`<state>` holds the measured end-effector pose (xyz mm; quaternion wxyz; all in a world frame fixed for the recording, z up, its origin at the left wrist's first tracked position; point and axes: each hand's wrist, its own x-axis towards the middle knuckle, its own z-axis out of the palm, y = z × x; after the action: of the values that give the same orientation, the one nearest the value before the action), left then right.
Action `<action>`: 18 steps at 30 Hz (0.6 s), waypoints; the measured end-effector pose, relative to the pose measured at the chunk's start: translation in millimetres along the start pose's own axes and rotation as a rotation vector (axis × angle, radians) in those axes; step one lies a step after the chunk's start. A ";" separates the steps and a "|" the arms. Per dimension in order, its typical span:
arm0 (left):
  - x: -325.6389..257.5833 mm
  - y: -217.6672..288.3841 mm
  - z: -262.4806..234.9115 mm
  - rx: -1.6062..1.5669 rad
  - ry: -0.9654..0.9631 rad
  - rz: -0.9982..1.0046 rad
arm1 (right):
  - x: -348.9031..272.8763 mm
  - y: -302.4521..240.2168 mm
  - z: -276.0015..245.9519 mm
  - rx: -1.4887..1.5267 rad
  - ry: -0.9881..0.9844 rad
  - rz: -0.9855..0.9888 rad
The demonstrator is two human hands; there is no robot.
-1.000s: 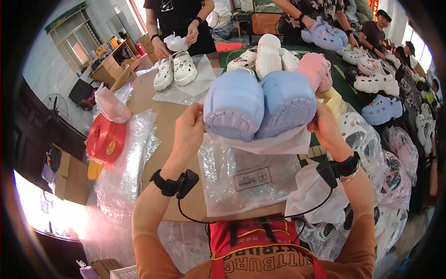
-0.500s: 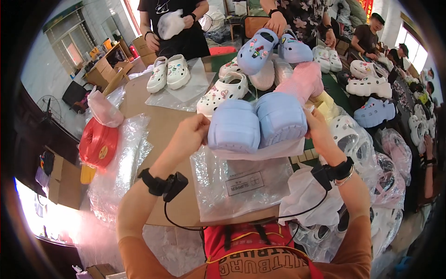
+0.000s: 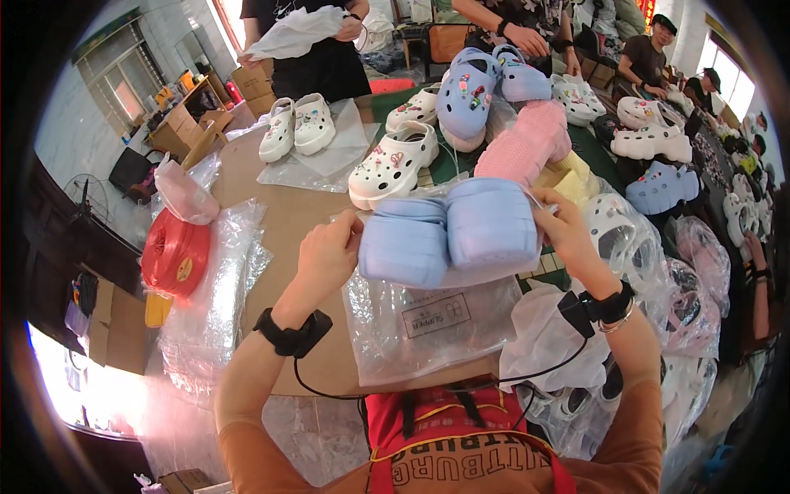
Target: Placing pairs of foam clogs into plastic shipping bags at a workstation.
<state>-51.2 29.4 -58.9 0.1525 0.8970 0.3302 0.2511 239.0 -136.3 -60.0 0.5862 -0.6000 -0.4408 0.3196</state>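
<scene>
A pair of light-blue clogs (image 3: 448,235) is held up over the table, heels toward me, with a thin white sheet under and beside them. My left hand (image 3: 327,257) is closed at their left side, fingertips at the edge. At the right side my right hand (image 3: 568,235) grips the clogs together with the sheet's edge. Below them a clear plastic bag (image 3: 436,337) with a printed dark frame lies flat on the table. Just beyond stands a white clog (image 3: 395,165) with charms, beside a pink clog (image 3: 527,144) lying over.
Blue clogs with charms (image 3: 467,95) are piled farther back. White clogs (image 3: 296,128) stand at the far left. A red tape roll (image 3: 175,253) and stacked clear bags (image 3: 210,288) lie left; bagged clogs (image 3: 691,305) crowd the right. Across the table, a co-worker's hands (image 3: 350,29) hold a white sheet.
The blue clogs have tilted in my hands and come slightly lower and left, showing less of their soles. Opposite, one co-worker's white sheet is spread wider; another's hand has left the charmed blue clogs.
</scene>
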 end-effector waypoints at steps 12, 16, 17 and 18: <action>11.7 -39.9 42.1 -0.988 -0.089 -0.333 | 3.9 4.6 9.9 -0.298 -0.003 -0.268; 26.2 -12.7 23.4 -0.594 0.019 -0.101 | 7.1 -16.2 2.0 -0.276 0.074 -0.134; 27.7 6.2 5.3 -0.555 0.012 -0.175 | 8.7 -23.3 -2.3 -0.245 0.111 -0.113; 30.1 8.6 -4.3 -0.561 0.012 -0.169 | 8.9 -30.7 -3.6 -0.210 0.139 -0.085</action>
<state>-29.4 43.7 -41.0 0.4130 0.7876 0.3221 0.3246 241.2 -132.1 -28.1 0.5622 -0.6595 -0.4553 0.2041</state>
